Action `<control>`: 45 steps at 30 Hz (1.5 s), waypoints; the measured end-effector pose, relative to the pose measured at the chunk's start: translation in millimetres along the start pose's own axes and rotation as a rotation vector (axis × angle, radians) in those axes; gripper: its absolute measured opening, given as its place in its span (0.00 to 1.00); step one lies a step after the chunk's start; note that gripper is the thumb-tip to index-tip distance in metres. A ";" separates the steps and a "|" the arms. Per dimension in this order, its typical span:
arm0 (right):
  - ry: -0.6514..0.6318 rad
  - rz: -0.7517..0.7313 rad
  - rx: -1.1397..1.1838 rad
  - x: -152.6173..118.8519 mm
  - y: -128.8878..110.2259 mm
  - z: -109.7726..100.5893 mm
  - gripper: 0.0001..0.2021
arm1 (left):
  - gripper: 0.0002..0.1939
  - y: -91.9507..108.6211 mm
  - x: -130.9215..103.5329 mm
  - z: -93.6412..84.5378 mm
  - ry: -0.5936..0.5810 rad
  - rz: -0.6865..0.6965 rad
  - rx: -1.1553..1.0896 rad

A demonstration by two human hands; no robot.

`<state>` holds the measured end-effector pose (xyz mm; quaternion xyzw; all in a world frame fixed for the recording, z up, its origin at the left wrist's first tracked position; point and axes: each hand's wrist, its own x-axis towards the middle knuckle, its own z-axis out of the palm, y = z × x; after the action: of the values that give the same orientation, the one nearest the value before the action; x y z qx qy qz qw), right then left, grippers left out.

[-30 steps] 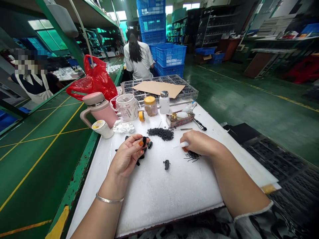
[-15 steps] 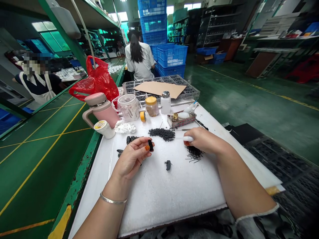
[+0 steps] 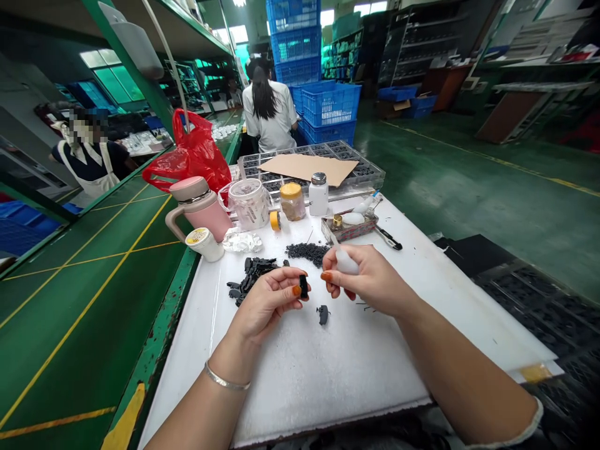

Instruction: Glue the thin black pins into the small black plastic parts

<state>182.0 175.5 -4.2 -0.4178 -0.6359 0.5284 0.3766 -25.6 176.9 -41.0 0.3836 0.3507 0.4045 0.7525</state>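
Observation:
My left hand (image 3: 269, 300) pinches a small black plastic part (image 3: 304, 287) between thumb and fingers, above the white tabletop (image 3: 300, 387). Just to its right, my right hand (image 3: 370, 278) is closed around a translucent white squeeze bottle (image 3: 347, 262), whose narrow nozzle points up and to the left. The two hands are close but apart. A single dark part (image 3: 323, 314) lies on the tabletop below them. Behind my left hand is a heap of black plastic parts (image 3: 255, 272). Small black pieces (image 3: 307, 252) form a pile beyond the hands. Thin black pins (image 3: 366, 307) show partly beneath my right hand.
Along the back stand a pink mug (image 3: 206, 209), a clear tub (image 3: 249, 206), a yellow-lidded jar (image 3: 292, 203), a white pump bottle (image 3: 319, 195) and a small box (image 3: 351, 230). A utility knife (image 3: 389, 238) lies at right. Two people are farther off.
My right hand has come left from over the pins toward my left hand, and the bottle's nozzle has swung upward. My left hand still holds the black part. The view has shifted slightly.

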 end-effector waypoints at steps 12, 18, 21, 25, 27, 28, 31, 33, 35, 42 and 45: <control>0.120 -0.136 -0.265 -5.1 -1.7 13.4 0.03 | 0.15 -3.9 2.9 1.9 0.062 0.015 -0.037; 0.125 -0.204 -0.390 -5.2 0.8 15.6 0.05 | 0.15 -3.9 3.1 2.4 0.091 0.034 -0.029; 0.136 -0.280 -0.466 -4.0 4.7 17.5 0.06 | 0.14 -4.9 4.4 3.8 0.098 0.056 0.007; 0.169 -0.338 -0.614 -3.3 9.7 21.1 0.06 | 0.14 -8.9 5.7 2.9 0.111 0.165 0.152; 0.182 -0.348 -0.660 -3.3 11.7 23.3 0.06 | 0.14 -10.6 5.2 1.8 0.121 0.229 0.260; 0.187 -0.354 -0.670 -3.3 12.3 24.4 0.07 | 0.14 -11.0 4.8 1.5 0.129 0.259 0.313; 0.208 -0.368 -0.634 -3.3 12.4 27.6 0.07 | 0.12 -11.2 4.1 2.3 0.155 0.328 0.437; 0.233 -0.360 -0.562 -3.5 11.0 28.9 0.07 | 0.11 -11.0 4.5 3.5 0.146 0.335 0.413; 0.264 -0.330 -0.492 -3.8 9.1 29.5 0.05 | 0.12 -10.9 5.4 4.3 0.125 0.308 0.291; 0.330 -0.357 -0.443 -4.1 9.2 32.3 0.05 | 0.12 -12.9 5.3 5.3 0.181 0.303 0.150; 0.361 -0.365 -0.427 -2.8 11.6 34.8 0.06 | 0.12 -13.9 4.0 7.4 0.236 0.428 0.268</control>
<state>152.5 161.6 -21.2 -0.4535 -0.7197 0.2244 0.4754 -12.9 173.0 -50.4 0.4951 0.3972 0.5461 0.5467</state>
